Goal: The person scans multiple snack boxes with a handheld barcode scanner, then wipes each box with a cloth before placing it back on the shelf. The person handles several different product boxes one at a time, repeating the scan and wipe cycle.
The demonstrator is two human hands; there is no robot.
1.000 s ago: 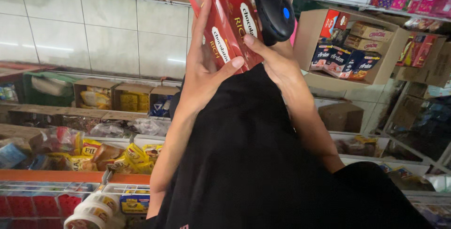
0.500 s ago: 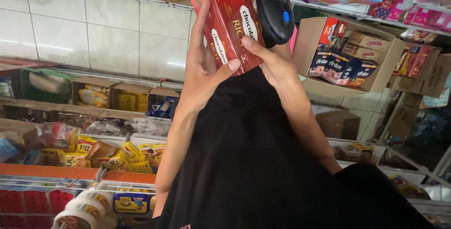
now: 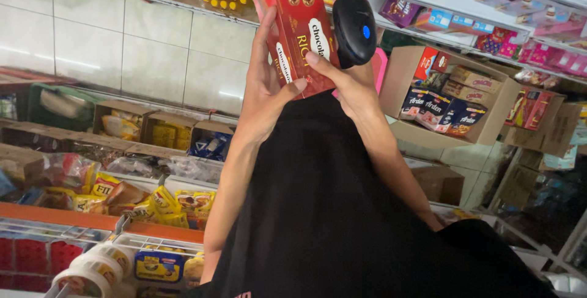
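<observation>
Overhead, both hands [image 3: 269, 90] grip a glossy rectangular red carton [image 3: 299, 29].

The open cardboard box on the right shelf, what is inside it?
The cardboard box holds stacked packets, dark blue in front, red and brown ones above. Its walls hide the lower layers, so their count cannot be seen. The right hand is beside it.
</observation>
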